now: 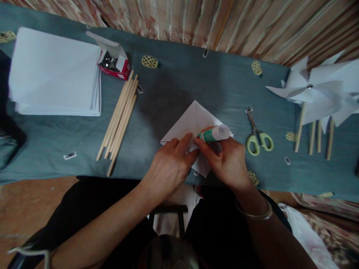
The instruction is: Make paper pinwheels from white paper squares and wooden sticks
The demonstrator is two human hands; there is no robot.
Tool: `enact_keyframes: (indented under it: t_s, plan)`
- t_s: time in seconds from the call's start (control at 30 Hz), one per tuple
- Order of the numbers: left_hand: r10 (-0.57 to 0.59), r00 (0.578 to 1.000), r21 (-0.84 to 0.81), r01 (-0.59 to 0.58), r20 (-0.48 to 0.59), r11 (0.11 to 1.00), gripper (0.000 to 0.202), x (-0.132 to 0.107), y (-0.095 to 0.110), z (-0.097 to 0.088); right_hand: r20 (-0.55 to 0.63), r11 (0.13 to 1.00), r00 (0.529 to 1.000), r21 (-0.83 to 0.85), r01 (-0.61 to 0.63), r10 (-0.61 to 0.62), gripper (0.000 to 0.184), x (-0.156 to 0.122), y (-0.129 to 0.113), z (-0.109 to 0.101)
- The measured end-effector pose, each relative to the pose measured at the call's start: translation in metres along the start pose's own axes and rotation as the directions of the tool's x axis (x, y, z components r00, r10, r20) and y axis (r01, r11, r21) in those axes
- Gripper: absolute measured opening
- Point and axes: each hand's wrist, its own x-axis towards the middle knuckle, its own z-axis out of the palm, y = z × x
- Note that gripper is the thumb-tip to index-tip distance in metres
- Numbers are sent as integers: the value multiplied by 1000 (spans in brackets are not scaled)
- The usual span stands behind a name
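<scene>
A white paper square [183, 125] with crease lines lies on the cloth, one corner pointing away from me. My left hand [171, 160] rests on its left part, index finger and thumb apart, pressing the sheet down. In my right hand [228, 158] is a white and green glue stick [213, 134], tilted over the middle of the paper. Its tip is hidden by my fingers, so I cannot tell whether it touches the sheet. Just right of that hand lie scissors [258, 138] with light green handles, blades pointing away.
At the left lies a stack of white paper [56, 71]. Beside it stands an open red box [114, 67] of small metal pieces, with several wooden sticks [119, 123] below. Finished paper pinwheels [314, 87] on sticks lie at the right. A curtain [182, 18] hangs along the back edge.
</scene>
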Motion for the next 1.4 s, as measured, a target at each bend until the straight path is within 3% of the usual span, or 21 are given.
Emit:
enact_keyframes:
  t_s: [0.83,1.4]
  plan:
    - [-3,1000,-10,3,20,1000,29,0,1,-2,-9,1000,1000,-25,6,-6,24,-5,2,-4]
    - [-4,999,-19,4,34,1000,26,0,1,-3,-43,992,991,-4,-125,125,23,-2,3,-2]
